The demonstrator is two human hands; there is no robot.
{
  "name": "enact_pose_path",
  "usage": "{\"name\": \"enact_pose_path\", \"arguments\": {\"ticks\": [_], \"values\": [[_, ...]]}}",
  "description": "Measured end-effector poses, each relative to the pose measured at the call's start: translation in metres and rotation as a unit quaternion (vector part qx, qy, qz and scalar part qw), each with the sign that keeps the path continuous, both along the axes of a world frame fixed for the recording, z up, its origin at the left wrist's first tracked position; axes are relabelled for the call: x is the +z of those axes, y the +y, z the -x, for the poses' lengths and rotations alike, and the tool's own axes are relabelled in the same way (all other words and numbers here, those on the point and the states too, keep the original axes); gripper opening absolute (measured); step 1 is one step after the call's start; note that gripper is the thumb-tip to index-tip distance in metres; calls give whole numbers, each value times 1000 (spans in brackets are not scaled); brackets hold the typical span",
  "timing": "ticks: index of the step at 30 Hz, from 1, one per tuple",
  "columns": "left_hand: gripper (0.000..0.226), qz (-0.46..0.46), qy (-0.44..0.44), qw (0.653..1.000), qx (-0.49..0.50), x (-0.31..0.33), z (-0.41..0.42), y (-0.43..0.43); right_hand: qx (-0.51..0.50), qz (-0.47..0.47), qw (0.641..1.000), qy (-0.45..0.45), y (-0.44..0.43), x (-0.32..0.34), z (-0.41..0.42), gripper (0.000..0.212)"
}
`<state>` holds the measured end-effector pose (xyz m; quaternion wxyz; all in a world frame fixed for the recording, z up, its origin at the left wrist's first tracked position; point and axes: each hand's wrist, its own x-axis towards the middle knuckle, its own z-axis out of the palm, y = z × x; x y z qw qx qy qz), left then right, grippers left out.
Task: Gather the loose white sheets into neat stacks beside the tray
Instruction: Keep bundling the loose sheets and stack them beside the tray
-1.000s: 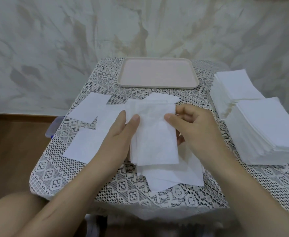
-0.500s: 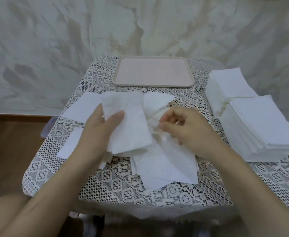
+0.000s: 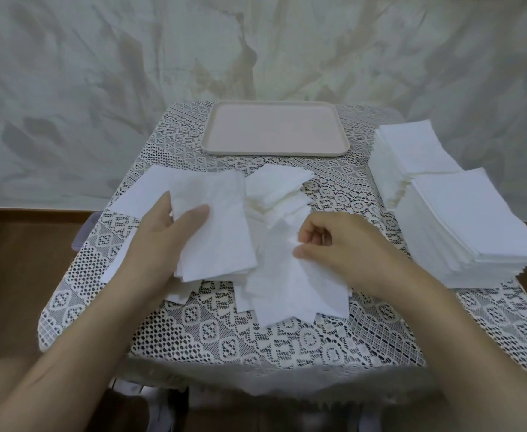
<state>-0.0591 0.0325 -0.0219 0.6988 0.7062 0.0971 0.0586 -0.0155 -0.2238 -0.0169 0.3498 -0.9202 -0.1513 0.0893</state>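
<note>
Loose white sheets [image 3: 274,194] lie scattered over the middle of the lace-covered table. My left hand [image 3: 165,232] grips a small bundle of sheets [image 3: 218,232], thumb on top, left of centre. My right hand [image 3: 334,244] pinches the edge of a single sheet [image 3: 293,282] from the loose pile. A pale pink tray [image 3: 274,151] sits at the far side of the table with nothing on it. Two tall neat stacks of sheets [image 3: 461,219] stand at the right, beside the tray.
The lace tablecloth [image 3: 256,338] covers a small table with its front edge close to me. More single sheets [image 3: 140,198] lie under and left of my left hand. Wooden floor shows on both sides, and a draped wall rises behind.
My left hand has carried its bundle leftwards, away from the pile. My right hand let go of that bundle and now pinches a sheet in the loose pile.
</note>
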Motion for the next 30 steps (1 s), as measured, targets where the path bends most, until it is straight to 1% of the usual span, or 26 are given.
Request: {"name": "enact_pose_path", "arguments": {"ticks": [3,6,8,11,15,18,22,26,29,30], "values": [[18,2,-2,1000,15,1,-3,3,-58,-33,996,-61,1,0,-5,14],[21,7,0,1000,17,2,-6,5,-61,6,997,-38,1,-3,-7,18],[21,10,-2,1000,13,2,-5,7,-60,9,998,-35,0,-3,-6,19],[21,8,1,1000,8,1,-4,8,-44,19,997,-54,1,1,-6,17],[21,-2,7,1000,1,1,-3,7,-32,44,998,-24,6,-1,-7,27],[21,1,8,1000,1,1,-3,6,-39,47,998,-12,6,-2,-9,24],[21,1,10,1000,-4,0,-3,6,-38,24,999,1,4,-4,-13,11],[22,-4,9,1000,-2,1,-3,5,-26,10,1000,-3,3,-2,-14,13],[19,-14,9,1000,1,3,-2,5,-53,-46,997,-31,-4,1,-18,13],[19,-16,10,1000,0,3,-1,5,-62,-68,995,-27,-6,2,-19,12]]}}
